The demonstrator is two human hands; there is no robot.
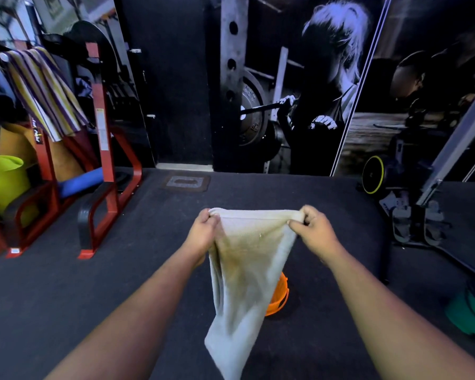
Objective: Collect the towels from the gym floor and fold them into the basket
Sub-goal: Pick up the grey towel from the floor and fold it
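A white towel [247, 259] with a yellowish stain hangs in front of me, stretched along its top edge. My left hand [203, 231] pinches its top left corner and my right hand [316, 231] pinches its top right corner. The towel drapes down to the frame's bottom edge. Behind its lower half an orange basket [280, 297] stands on the dark gym floor, mostly hidden by the cloth. A striped yellow and purple towel [44, 91] hangs over a bar of the red rack at the left.
The red weight rack [104, 160] stands at the left with a lime green bucket [3, 182] and a blue roll [80, 182] behind it. A machine base [417, 223] and a yellow-rimmed wheel [372, 175] sit at the right. Green weights [469, 314] lie at the far right.
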